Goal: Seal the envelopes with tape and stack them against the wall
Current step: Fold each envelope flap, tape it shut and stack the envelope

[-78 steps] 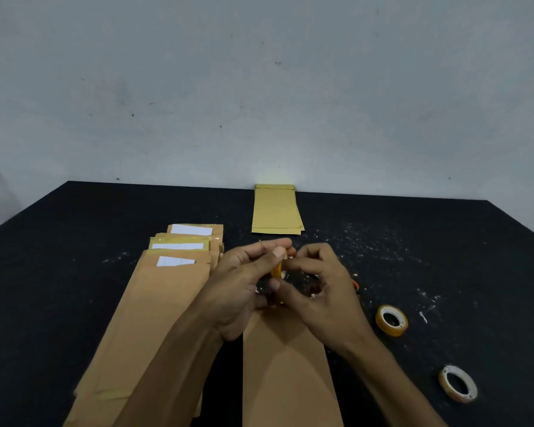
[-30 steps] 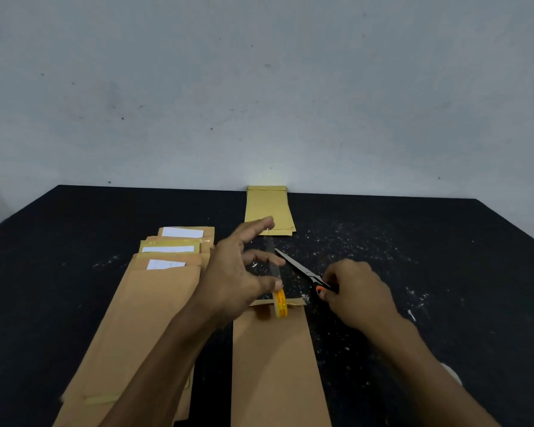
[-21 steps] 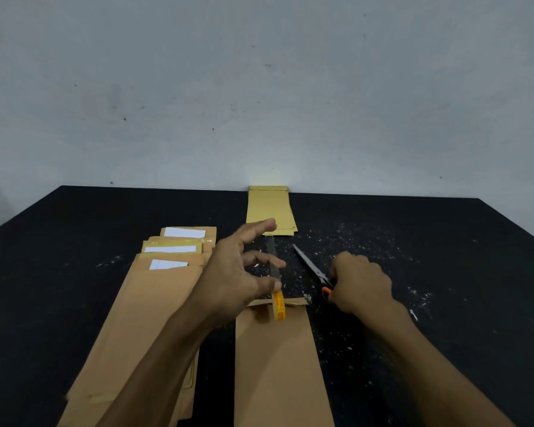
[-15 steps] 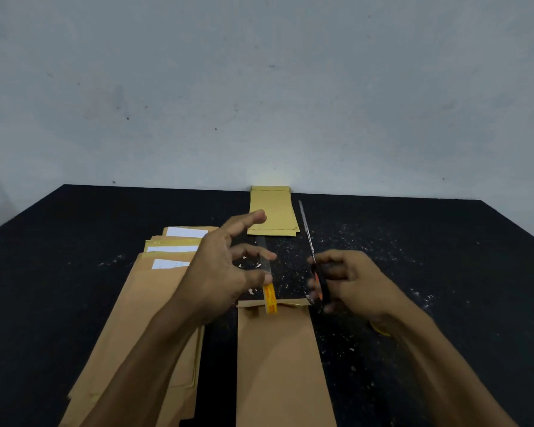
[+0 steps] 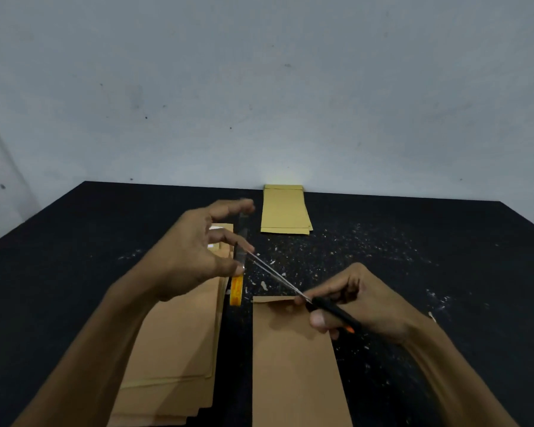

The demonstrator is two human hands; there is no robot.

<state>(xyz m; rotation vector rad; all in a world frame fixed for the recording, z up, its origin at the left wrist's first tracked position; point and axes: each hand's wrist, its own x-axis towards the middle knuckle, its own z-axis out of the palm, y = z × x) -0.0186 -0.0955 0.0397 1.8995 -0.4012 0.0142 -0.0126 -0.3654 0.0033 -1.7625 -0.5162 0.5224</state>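
Note:
A brown envelope (image 5: 293, 359) lies in front of me on the black table (image 5: 444, 248). My left hand (image 5: 195, 254) pinches a strip of clear tape (image 5: 240, 238) pulled up from a yellow tape roll (image 5: 236, 289), which hangs below my fingers. My right hand (image 5: 358, 303) grips black-handled scissors (image 5: 293, 288), and the blade tips reach the tape strip just under my left fingers. Against the wall lies a small stack of sealed yellow envelopes (image 5: 284, 209).
A pile of brown envelopes (image 5: 179, 343) lies on the left, partly under my left arm. Small white paper scraps (image 5: 336, 241) are scattered over the table to the right. The grey wall (image 5: 259, 87) rises behind the table's far edge.
My left hand lifted the tape roll and strip up and left, off the envelope. My right hand swung the scissors from pointing away to pointing left, their tips now at the strip.

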